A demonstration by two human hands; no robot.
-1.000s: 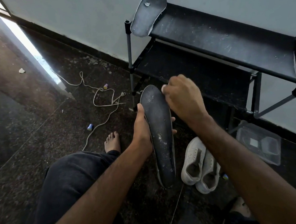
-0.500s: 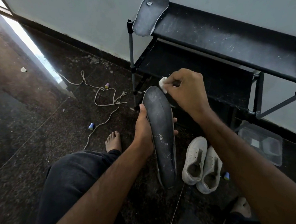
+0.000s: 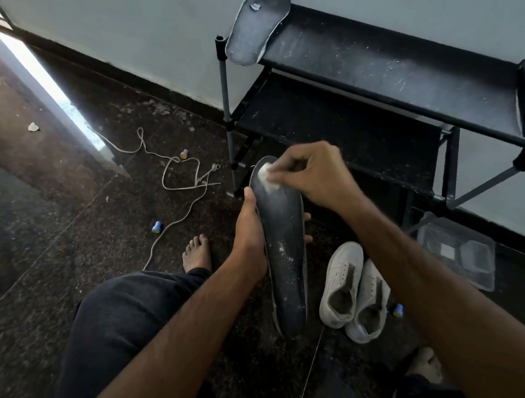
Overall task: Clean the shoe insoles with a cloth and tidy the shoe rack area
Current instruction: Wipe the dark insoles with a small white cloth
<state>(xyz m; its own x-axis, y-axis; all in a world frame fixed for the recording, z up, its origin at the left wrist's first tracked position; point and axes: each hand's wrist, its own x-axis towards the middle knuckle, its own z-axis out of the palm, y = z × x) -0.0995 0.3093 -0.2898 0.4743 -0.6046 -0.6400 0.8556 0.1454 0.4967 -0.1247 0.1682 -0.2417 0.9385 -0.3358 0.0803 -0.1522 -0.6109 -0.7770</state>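
My left hand [image 3: 247,231] grips a long dark insole [image 3: 285,259] from beneath, thumb along its left edge, fingertips showing at its right edge. White specks dot the insole's middle. My right hand [image 3: 314,175] pinches a small white cloth [image 3: 267,179] and presses it on the insole's far end. A second dark insole [image 3: 257,28] lies on the top shelf's left end of the black shoe rack [image 3: 401,74], hanging over the corner post.
A pair of white sneakers [image 3: 354,291] sits on the floor right of the held insole. A clear plastic container [image 3: 457,250] lies near the wall. Loose laces [image 3: 179,179] and small caps [image 3: 157,227] are scattered on the dark floor. My bare foot [image 3: 196,253] rests ahead.
My right hand with the cloth has come down from beside the insole's tip onto its upper surface. The left hand holds the insole in the same place.
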